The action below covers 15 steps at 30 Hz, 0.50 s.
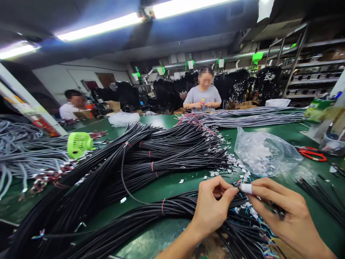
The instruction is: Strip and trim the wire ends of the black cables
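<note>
My left hand [212, 207] is closed in a pinch on the end of a black cable [151, 210] from the bundle lying under both hands. My right hand [285, 212] is closed too, its taped fingertip meeting the left thumb at the cable's tip, where a small white connector [245, 188] shows. Thin coloured wire ends [258, 223] fan out beneath the hands. A clear plastic bag of small white connectors [265, 151] lies just beyond my right hand, with loose connectors [229, 169] scattered beside it.
Large bundles of black cables [134, 162] cover the green table [175, 183]; grey cables [27, 154] lie at left with a green fan [78, 144]. Red scissors [312, 154] and containers [331, 144] sit at right. Two people sit across the table; shelves stand at back right.
</note>
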### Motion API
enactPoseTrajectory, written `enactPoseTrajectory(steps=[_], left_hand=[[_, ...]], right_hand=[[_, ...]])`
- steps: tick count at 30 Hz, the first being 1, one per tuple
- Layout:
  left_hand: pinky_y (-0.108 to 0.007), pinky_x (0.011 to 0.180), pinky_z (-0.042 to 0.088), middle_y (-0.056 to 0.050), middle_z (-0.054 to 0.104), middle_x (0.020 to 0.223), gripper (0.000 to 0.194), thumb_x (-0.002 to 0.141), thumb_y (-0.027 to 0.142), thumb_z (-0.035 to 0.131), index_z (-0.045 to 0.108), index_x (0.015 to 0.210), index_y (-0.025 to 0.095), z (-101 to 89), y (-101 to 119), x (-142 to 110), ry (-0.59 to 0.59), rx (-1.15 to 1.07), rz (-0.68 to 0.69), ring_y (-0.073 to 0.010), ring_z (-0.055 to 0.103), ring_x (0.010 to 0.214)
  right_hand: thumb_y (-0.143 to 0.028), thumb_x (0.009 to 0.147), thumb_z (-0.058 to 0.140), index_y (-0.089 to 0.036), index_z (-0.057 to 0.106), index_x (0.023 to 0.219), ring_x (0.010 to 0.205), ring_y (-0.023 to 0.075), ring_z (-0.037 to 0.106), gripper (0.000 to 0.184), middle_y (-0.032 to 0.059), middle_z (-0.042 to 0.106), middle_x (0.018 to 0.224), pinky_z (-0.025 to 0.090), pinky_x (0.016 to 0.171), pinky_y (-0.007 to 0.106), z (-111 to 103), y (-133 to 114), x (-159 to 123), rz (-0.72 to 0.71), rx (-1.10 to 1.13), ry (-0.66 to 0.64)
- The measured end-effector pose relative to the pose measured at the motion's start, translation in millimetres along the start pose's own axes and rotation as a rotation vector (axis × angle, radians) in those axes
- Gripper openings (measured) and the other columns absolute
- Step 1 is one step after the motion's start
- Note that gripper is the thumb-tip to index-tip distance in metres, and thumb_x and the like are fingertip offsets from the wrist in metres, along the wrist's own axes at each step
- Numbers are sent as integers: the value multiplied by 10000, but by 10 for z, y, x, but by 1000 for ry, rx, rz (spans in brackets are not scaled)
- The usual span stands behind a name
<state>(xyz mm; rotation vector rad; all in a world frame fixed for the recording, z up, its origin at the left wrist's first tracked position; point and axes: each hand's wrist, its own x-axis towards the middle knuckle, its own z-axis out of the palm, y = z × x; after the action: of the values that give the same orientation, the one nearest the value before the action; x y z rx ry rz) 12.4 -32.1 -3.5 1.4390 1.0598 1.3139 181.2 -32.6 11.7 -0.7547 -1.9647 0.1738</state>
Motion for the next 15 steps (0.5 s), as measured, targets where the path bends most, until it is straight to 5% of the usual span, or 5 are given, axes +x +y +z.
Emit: enactPoseTrajectory(steps=[3,6,15], left_hand=[[-201,558,338,15,510,616,221,778,281,630,540,643,131,-4,0,-11,21,20,23,-94,431,591],[-204,566,339,22,505,619,217,773,263,637,529,634,137,0,-3,-19,19,31,38,-95,426,599],[-211,553,327,26,490,613,201,771,233,635,519,632,145,11,4,-41,3,65,47,-99,417,594]], right_hand=[[-159,794,611,-211,625,873,515,87,490,95,-11,564,721,408,457,204,17,-11,31,194,24,68],[-251,807,608,-207,627,777,475,92,440,57,-24,535,634,353,407,212,32,-12,53,327,49,3],[-279,794,604,-187,638,730,488,101,439,118,-15,560,615,332,431,221,59,-28,20,388,86,3]])
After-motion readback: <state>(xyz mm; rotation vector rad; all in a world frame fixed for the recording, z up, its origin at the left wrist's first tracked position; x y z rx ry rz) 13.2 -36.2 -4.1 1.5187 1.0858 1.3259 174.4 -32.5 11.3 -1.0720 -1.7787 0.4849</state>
